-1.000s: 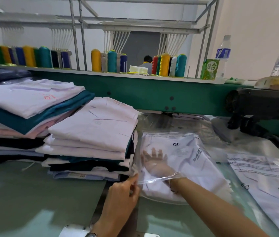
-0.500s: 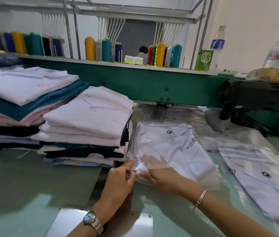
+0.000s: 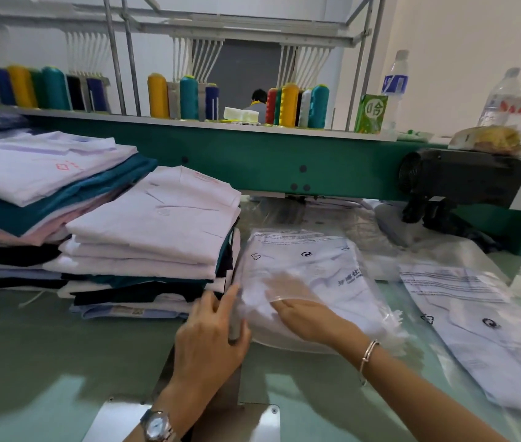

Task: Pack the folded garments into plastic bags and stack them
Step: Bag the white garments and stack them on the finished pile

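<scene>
A clear plastic bag [image 3: 310, 260] with printed marks lies in front of me on the green table [image 3: 45, 362], a white folded garment inside it. My left hand [image 3: 211, 336] grips the bag's open near-left edge. My right hand [image 3: 304, 314] has its fingers slid inside the bag's mouth, lying flat on the garment and seen through the film. A stack of folded garments [image 3: 154, 237], mostly white with dark ones between, stands just left of the bag. A second, taller stack [image 3: 35, 199] sits further left. A packed bag [image 3: 489, 323] lies at the right.
A green machine beam [image 3: 252, 154] crosses behind the table, with thread cones [image 3: 288, 105] and water bottles [image 3: 395, 84] on its shelf. A black motor unit [image 3: 457, 177] hangs at the right. More loose plastic [image 3: 364, 224] lies behind the bag. A metal plate [image 3: 118, 419] is set in the table's near edge.
My right hand, deep inside the bag a second ago, has drawn back to the bag's mouth. My left hand has kept hold of the bag's edge and shifted slightly up along it.
</scene>
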### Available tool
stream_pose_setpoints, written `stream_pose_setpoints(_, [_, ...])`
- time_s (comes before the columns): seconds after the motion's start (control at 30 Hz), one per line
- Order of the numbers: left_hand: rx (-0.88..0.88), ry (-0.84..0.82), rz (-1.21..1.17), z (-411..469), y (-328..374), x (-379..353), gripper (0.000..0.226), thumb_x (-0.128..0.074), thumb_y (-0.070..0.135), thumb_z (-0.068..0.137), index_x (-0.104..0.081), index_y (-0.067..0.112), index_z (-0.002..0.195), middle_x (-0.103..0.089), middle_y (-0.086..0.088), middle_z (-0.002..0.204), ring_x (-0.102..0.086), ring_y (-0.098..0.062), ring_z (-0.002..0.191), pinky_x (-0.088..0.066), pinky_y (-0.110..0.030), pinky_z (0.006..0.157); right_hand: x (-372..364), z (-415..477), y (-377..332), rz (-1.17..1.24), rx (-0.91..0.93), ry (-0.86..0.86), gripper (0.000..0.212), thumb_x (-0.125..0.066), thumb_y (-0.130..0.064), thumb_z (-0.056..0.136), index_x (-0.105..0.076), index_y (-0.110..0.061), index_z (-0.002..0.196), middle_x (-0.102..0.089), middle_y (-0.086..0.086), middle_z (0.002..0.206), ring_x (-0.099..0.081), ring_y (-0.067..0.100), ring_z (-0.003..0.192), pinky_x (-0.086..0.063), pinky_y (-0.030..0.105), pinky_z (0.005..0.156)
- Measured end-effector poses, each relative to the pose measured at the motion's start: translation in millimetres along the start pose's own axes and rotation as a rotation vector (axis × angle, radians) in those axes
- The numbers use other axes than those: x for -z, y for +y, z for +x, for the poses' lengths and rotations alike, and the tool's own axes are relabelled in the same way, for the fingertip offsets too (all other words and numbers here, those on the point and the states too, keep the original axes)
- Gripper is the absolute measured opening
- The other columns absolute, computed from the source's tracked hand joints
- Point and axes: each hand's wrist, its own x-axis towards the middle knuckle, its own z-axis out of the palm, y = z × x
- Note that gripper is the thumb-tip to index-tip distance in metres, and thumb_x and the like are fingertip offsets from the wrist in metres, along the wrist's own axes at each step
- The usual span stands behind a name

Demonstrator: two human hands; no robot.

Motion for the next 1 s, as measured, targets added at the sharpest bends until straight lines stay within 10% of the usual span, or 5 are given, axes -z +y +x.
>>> stream_pose_setpoints(0.2, [-0.551,0.042,0.021,36.8,65.9,-15.2,0.045,-0.069,0.026,0.074,-0.065,0.023,0.119,-0.059,-0.001,0.116,-0.054,-0.02,0.108,-0.041,-0.032,0.089,25.6,-7.5,31.0,-0.266,-0.543,0.147,0.071,-0.042,-0.029,0.095,-0.007,-0.005,0.152,0.006,0.031,0.156,0.008,0.048,0.144,0.0,0.054,0.119])
stream_pose_setpoints(0.33, [-0.751,-0.039,-0.047,60.2,119.8,-32.6,0.031,-0.065,0.015,0.075,-0.069,0.021,0.105,-0.065,0.0,0.114,-0.059,-0.019,0.106,-0.045,-0.03,0.09,9.9,-21.7,-40.1,-0.023,-0.736,0.376,0.031,-0.042,0.014,0.086,-0.052,0.014,0.116,-0.047,0.039,0.116,-0.042,0.05,0.11,-0.034,0.06,0.096])
stream_pose_setpoints(0.5, [-0.735,-0.161,-0.238,59.9,130.4,-52.1,0.025,-0.076,-0.003,0.069,-0.068,0.011,0.088,-0.066,-0.009,0.099,-0.062,-0.027,0.094,-0.057,-0.037,0.077,10.1,-24.3,-49.0,0.082,-0.912,0.464,0.02,-0.048,-0.002,0.091,-0.067,-0.007,0.097,-0.058,0.013,0.088,-0.054,0.027,0.08,-0.032,0.038,0.072])
stream_pose_setpoints(0.77, [-0.711,-0.144,-0.215,58.6,133.7,-55.3,0.023,-0.069,0.002,0.077,-0.069,0.016,0.095,-0.063,-0.003,0.098,-0.058,-0.021,0.088,-0.05,-0.035,0.078,1.2,-18.0,-47.9,-0.119,-0.983,0.591,0.031,-0.033,0.012,0.088,-0.05,0.0,0.111,-0.047,0.019,0.104,-0.044,0.036,0.102,-0.037,0.046,0.09])
stream_pose_setpoints(1.0, [-0.894,-0.238,-0.102,64.4,150.6,-54.2,0.01,-0.07,0.016,0.079,-0.07,0.026,0.083,-0.064,0.006,0.088,-0.059,-0.015,0.081,-0.046,-0.027,0.07,-17.2,-55.4,0.1,-0.389,-0.764,0.737,0.013,-0.056,0.003,0.074,-0.059,-0.008,0.081,-0.063,0.005,0.069,-0.055,0.022,0.077,-0.036,0.023,0.069])
